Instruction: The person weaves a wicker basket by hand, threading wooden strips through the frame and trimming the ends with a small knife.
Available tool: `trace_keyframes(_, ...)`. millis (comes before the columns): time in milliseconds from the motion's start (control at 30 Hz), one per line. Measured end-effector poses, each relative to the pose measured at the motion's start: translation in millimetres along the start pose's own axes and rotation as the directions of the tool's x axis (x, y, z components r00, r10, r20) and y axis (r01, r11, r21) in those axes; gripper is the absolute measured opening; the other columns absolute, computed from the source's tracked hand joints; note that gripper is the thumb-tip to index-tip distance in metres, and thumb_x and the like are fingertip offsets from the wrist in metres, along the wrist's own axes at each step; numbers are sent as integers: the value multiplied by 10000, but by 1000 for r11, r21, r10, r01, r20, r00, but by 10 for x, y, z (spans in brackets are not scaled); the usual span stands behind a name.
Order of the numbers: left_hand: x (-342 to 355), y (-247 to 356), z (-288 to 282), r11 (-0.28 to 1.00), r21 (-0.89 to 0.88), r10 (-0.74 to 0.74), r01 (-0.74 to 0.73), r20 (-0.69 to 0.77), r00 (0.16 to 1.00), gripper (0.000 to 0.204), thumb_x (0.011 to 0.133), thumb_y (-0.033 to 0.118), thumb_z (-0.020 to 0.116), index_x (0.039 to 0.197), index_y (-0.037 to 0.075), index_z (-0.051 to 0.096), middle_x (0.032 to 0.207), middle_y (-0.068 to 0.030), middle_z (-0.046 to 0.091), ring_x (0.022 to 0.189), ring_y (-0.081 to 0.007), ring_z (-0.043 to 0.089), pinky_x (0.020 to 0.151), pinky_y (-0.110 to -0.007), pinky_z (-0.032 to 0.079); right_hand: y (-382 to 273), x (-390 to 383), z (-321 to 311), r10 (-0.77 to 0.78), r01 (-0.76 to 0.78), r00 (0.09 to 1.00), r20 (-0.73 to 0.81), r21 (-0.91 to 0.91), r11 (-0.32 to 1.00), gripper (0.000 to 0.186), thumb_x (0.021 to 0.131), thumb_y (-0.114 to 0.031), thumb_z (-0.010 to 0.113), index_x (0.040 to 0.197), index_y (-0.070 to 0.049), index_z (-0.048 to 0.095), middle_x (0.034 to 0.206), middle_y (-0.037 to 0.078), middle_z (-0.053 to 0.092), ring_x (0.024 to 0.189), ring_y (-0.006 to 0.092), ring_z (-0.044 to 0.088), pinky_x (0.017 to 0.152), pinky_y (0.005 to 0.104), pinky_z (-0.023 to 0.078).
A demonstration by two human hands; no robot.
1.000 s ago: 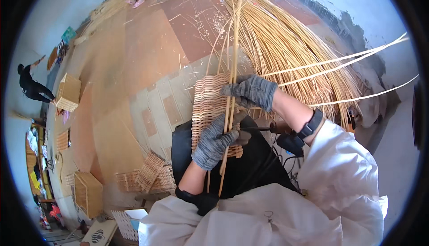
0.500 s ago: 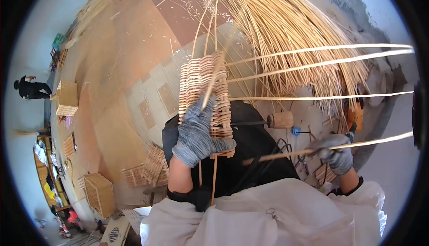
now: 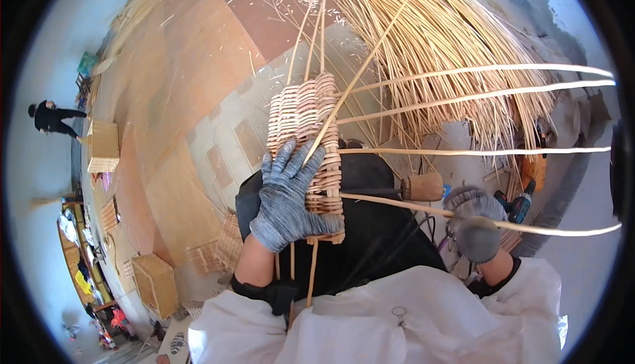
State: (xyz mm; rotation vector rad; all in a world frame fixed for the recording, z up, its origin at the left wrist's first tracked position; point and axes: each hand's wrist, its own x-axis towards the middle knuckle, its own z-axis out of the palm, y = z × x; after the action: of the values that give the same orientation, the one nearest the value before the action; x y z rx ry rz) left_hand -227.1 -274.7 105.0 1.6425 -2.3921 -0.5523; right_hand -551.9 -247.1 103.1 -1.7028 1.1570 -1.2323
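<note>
A narrow woven wicker panel [image 3: 288, 107] rests over the black cloth [image 3: 367, 265] on my lap, with loose rods sticking out of its far end and right side. My left hand [image 3: 288, 195], in a grey knit glove, holds the panel, its thumb along the near end. One rod [image 3: 367, 66] slants up from under its fingers. My right hand [image 3: 475, 222], also gloved and smeared by motion, is closed round a wicker rod [image 3: 397, 202] whose left end meets the panel's right edge. Beside that rod lies a tool with a wooden handle [image 3: 422, 187].
A big pile of rods [image 3: 436, 53] covers the floor ahead to the right. A power drill [image 3: 522, 200] lies past my right hand. Woven baskets [image 3: 153, 284] stand at the left, where a person in black [image 3: 53, 118] is near a tall basket [image 3: 102, 146].
My right hand has moved left with the rod, whose end now reaches the panel's edge. My left hand stays on the panel. The slanting rod shows more sharply, and the wooden-handled tool sits slightly farther right.
</note>
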Motion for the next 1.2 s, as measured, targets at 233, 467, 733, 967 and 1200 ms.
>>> trace_keyframes(233,22,-65,-67,1000,-18,16,-15,59,998,1036,589,607,747,1414,101,378,1453,-164,344,1382,-356,245,1142,-472,131,138,655,-34,-337,308,785,519,144,940,214,655,-75,787,700,-91,578,847,113,703,859,281,693,856,418,521)
trace_keyframes(467,59,-138,-47,999,-3,41,-41,49,998,1032,625,723,636,1403,88,396,1419,-181,386,1352,-381,292,1130,-503,143,226,995,175,-633,610,482,606,287,738,204,644,-4,767,674,-28,567,829,146,674,831,323,684,784,448,558)
trace_keyframes(733,66,-111,-81,999,-41,24,-23,43,999,1005,612,694,671,1393,114,417,1390,-192,415,1337,-385,314,1128,-533,125,329,898,344,-597,584,539,594,248,773,294,615,-18,791,743,-65,530,897,121,685,828,332,680,717,421,567)
trace_keyframes(967,36,-113,-23,999,-36,20,-19,34,999,1007,630,728,628,1413,141,390,1420,-142,399,1349,-348,312,1116,-563,92,170,737,-82,-329,490,639,695,-38,871,205,687,-198,747,816,-98,622,955,94,691,950,320,657,857,461,497)
trace_keyframes(1200,10,-105,-19,988,-152,20,-15,36,999,1022,634,682,672,1421,104,369,1454,-172,344,1378,-350,253,1147,-467,115,-82,853,184,-422,-62,819,388,792,607,445,939,-354,516,609,-62,579,614,130,617,666,352,638,690,523,523)
